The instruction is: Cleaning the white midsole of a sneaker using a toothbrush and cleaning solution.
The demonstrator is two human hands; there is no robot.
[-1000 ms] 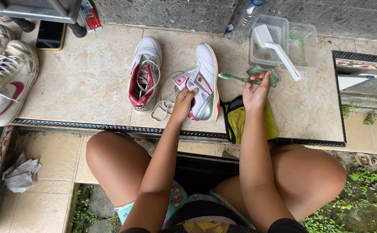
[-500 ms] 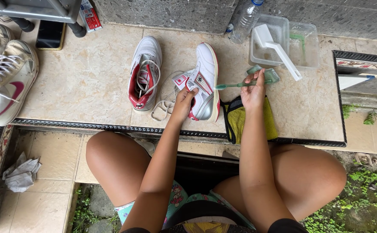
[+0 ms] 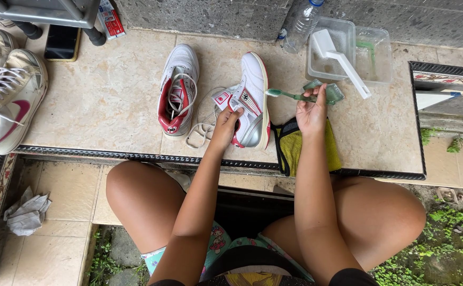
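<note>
My left hand grips a white and silver sneaker that lies on its side on the beige stone step, its tongue pulled open. My right hand holds a green toothbrush by the handle, its bristle head pointing left and close to the sneaker's rim. The matching sneaker, white with red lining, stands upright to the left, its loose white laces trailing between the two shoes.
A yellow-green cloth with black trim lies under my right wrist. Clear plastic tubs with a white brush and a plastic bottle stand at the back right. More sneakers and a phone lie left; a crumpled rag is below.
My right hand has brought the toothbrush left, from beside the small green object to the sneaker's edge. My left hand stays on the sneaker.
</note>
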